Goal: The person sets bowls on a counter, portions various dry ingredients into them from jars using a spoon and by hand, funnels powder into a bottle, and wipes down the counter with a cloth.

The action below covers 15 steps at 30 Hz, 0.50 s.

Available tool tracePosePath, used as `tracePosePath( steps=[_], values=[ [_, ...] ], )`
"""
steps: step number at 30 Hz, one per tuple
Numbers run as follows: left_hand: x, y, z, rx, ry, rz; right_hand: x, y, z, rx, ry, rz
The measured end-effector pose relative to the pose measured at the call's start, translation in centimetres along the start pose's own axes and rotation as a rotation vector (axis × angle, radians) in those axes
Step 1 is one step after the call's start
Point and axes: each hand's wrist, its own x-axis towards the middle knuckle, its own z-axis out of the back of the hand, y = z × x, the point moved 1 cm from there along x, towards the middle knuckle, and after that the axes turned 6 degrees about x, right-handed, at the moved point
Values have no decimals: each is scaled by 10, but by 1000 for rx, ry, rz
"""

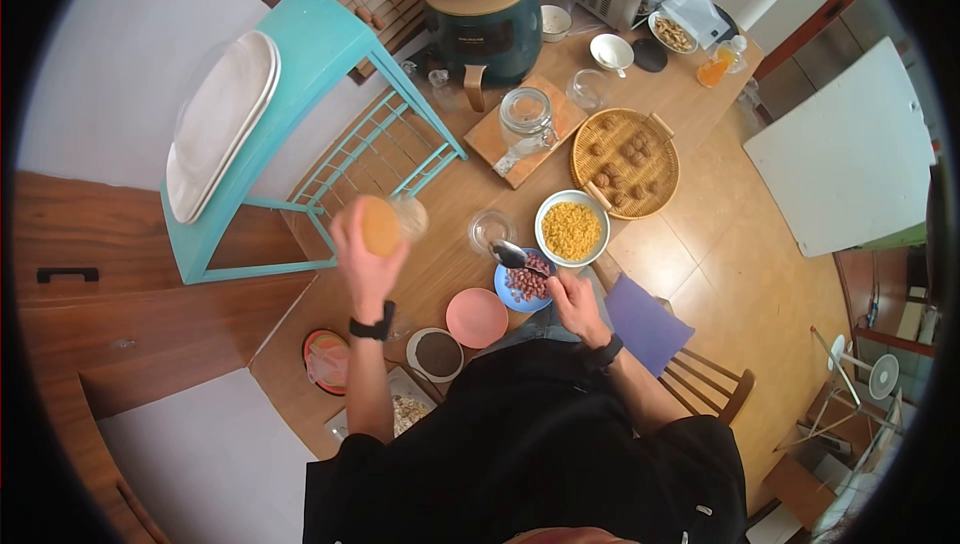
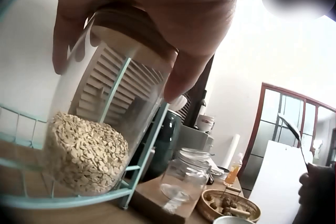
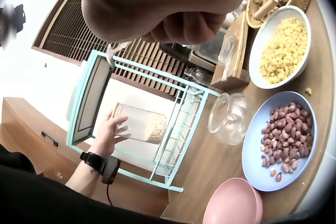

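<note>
My left hand [image 1: 368, 269] grips a clear jar of rolled oats [image 2: 86, 153] from above, fingers and thumb spread round its wooden lid [image 1: 381, 226]. The jar is tilted, close to the wire shelf of the turquoise rack [image 3: 181, 129], and the oats fill its lower part. My right hand [image 1: 575, 306] holds a spoon [image 1: 508, 254] above the blue bowl [image 1: 508, 294] of reddish-brown peanuts. An open glass bowl [image 3: 230, 119] stands beside that bowl. A white bowl [image 3: 257, 58] of yellow macaroni is just behind it.
A pink plate [image 1: 477, 318] and a bowl of dark seeds [image 1: 437, 354] lie near my body. Farther back stand a clip-top glass jar [image 1: 527, 119] on a wooden board [image 1: 480, 141], a wicker basket [image 1: 662, 189] of walnuts and a dark green appliance [image 1: 485, 39]. White trays [image 1: 222, 129] top the rack.
</note>
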Motion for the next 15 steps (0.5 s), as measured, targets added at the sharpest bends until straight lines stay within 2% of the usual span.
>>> tracePosePath(
  steps=[5,7,8,12,13,15],
  values=[
    [-65,3,-46,-74,122,-8,16,-7,-40,-111,58,30],
    [-82,0,-59,12,219,75,23,-2,-55,-127,142,112],
    [-88,3,-64,12,220,44,28,3,-61,-125,209,77],
    [-102,14,-78,35,248,11,56,-7,-95,-127,268,23],
    [-102,13,-77,38,247,11,62,-13,-104,-124,269,25],
    [-103,8,-74,-22,255,19,69,-22,-118,88,163,-142]
  ],
)
